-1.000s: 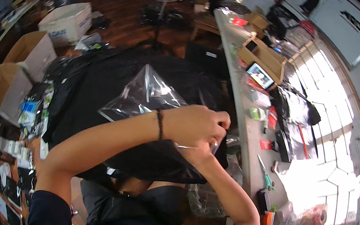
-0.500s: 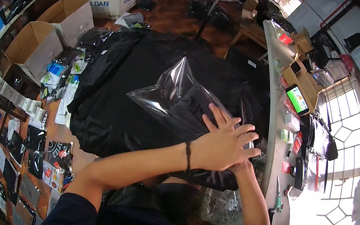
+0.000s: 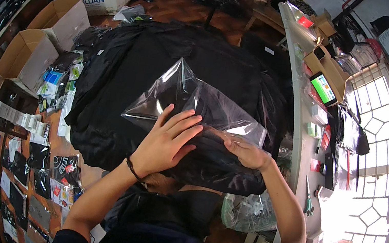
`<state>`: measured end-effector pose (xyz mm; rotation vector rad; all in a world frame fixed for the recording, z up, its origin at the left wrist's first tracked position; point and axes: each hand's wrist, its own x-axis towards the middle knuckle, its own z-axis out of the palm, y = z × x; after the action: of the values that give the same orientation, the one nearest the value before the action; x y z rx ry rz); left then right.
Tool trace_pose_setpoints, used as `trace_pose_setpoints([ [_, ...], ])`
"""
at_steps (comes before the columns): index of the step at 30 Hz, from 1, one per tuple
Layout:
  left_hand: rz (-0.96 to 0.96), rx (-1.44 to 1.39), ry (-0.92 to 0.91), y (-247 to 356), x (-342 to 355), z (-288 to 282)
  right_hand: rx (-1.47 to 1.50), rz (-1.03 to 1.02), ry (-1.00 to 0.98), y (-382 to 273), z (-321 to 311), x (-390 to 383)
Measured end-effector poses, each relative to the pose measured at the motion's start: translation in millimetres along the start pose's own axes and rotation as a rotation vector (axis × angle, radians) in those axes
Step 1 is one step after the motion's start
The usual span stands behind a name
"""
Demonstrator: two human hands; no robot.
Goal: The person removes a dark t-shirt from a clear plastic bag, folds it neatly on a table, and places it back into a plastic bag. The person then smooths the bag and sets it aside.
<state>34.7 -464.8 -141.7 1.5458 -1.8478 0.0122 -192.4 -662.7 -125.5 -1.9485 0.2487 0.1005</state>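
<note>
Clear plastic film gleams where a bag (image 3: 229,114) lies aslant on the heap of black cloth (image 3: 120,72) before the person, and from where I stand the left hand (image 3: 164,142) is laid over its near side, its grip wide, fingers straight and slightly parted. At the bag's near right part is the right hand (image 3: 248,154), thumb pointing inward, though I cannot tell whether that grip pinches the film or merely touches it. Along the heap's right runs a pale counter (image 3: 299,142) bearing a lit phone (image 3: 323,88) and green-handled scissors (image 3: 308,200).
</note>
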Motion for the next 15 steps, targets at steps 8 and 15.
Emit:
trace_pose_setpoints([
  [8, 0.014, -0.093, -0.002, -10, -17, -5, -0.736, -0.145, -0.049, -26, 20, -2],
  [15, -0.211, 0.101, -0.048, -28, -51, -26, -0.793, -0.142, -0.074, -20, 53, -10],
])
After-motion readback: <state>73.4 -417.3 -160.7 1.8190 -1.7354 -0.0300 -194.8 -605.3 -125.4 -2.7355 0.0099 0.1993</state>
